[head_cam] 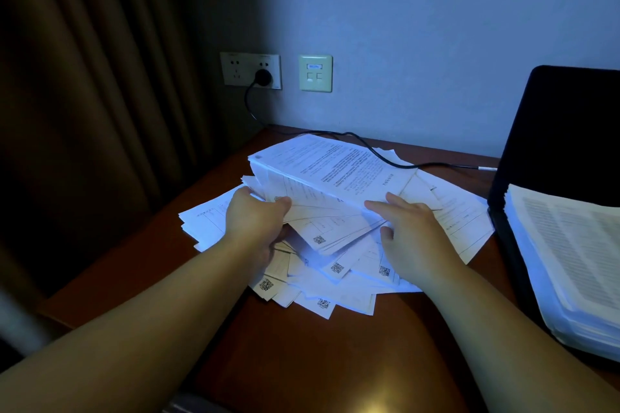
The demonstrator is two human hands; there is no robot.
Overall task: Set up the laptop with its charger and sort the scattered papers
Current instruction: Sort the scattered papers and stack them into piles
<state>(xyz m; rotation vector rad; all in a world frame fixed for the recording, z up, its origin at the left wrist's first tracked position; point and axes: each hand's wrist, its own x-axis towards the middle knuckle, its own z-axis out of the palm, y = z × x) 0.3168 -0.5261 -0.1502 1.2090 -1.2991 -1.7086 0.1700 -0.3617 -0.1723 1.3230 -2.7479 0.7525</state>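
A loose heap of white printed papers (335, 245) lies spread on the dark wooden desk (302, 355). My left hand (256, 221) grips the left edge of a thick bundle of sheets (332, 164) lifted off the heap, thumb on top. My right hand (412, 231) lies on the heap's right side, its straight fingers touching the bundle's near edge. The black laptop (553, 131) stands open at the right. The black charger cable (369, 147) runs from a plug in the wall socket (263, 77) across the papers toward the laptop.
A neat stack of printed sheets (570, 255) rests on the laptop's base at the right edge. A wall switch panel (315, 73) sits beside the socket. Dark curtains (94, 77) hang at the left, close to the desk's edge.
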